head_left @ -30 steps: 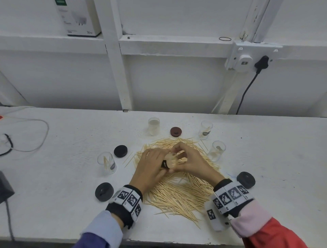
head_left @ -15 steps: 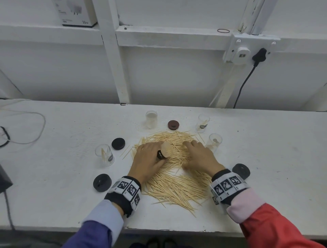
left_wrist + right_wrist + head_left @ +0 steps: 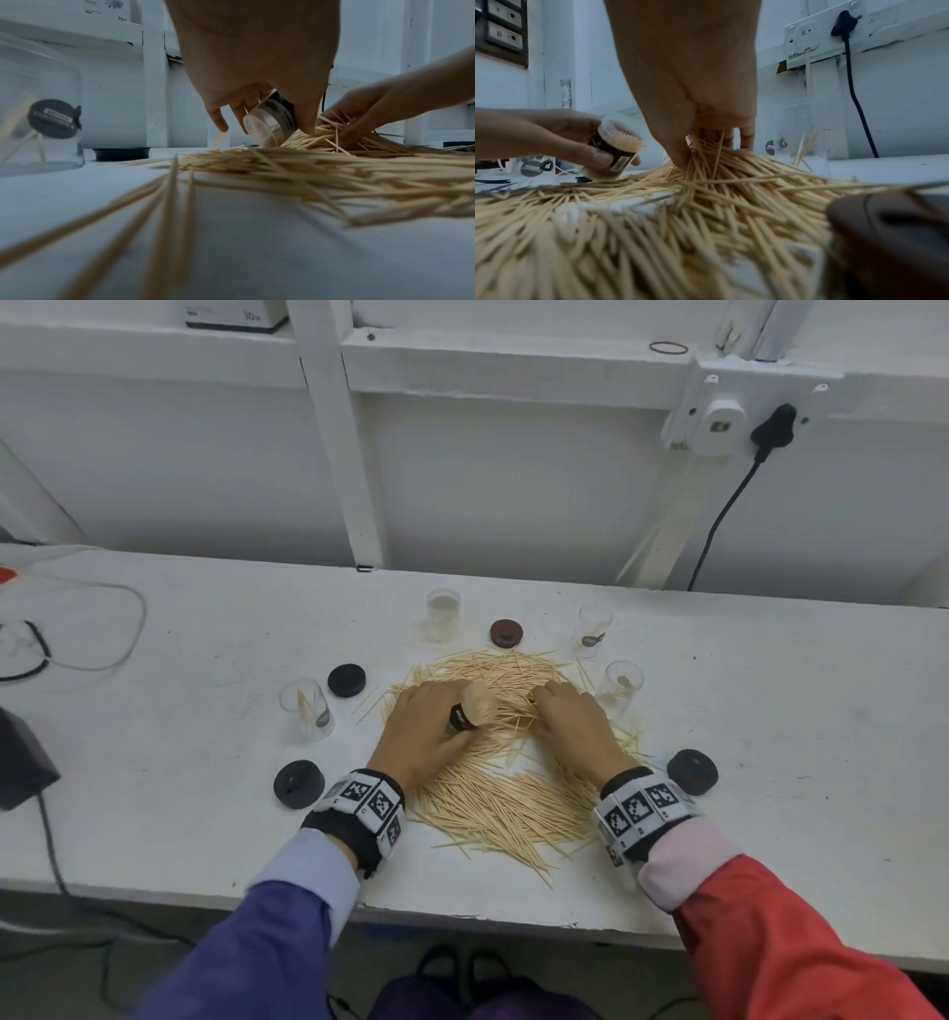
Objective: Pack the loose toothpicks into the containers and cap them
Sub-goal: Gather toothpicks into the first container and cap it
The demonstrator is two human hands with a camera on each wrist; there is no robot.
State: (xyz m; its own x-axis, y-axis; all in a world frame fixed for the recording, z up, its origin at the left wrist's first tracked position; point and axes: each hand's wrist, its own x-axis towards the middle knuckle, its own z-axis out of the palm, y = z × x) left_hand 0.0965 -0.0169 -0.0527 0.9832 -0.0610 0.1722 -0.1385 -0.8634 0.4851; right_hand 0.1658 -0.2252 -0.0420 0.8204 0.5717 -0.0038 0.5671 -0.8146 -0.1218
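A heap of loose toothpicks (image 3: pixel 493 778) covers the middle of the white table (image 3: pixel 179 762). My left hand (image 3: pixel 436 721) grips a small clear container (image 3: pixel 475 708) packed full of toothpicks, tilted, mouth toward the right, just over the heap. In the left wrist view the container (image 3: pixel 270 123) sits between thumb and fingers. My right hand (image 3: pixel 552 706) rests on the heap to its right. Its thumb and fingers (image 3: pixel 680 156) pinch a tuft of toothpicks (image 3: pixel 713 154). The filled container (image 3: pixel 618 150) shows at the left of the right wrist view.
Several clear containers stand around the heap: back centre (image 3: pixel 442 621), back right (image 3: pixel 593 631), right (image 3: pixel 623 685), left (image 3: pixel 306 708). Loose caps lie near: black (image 3: pixel 346 680), brown (image 3: pixel 506 632), black (image 3: pixel 299 784), black (image 3: pixel 692 772). Cables lie far left.
My right hand left the mouth of the container and dropped onto the heap to its right. The left hand lowered slightly, still holding the container.
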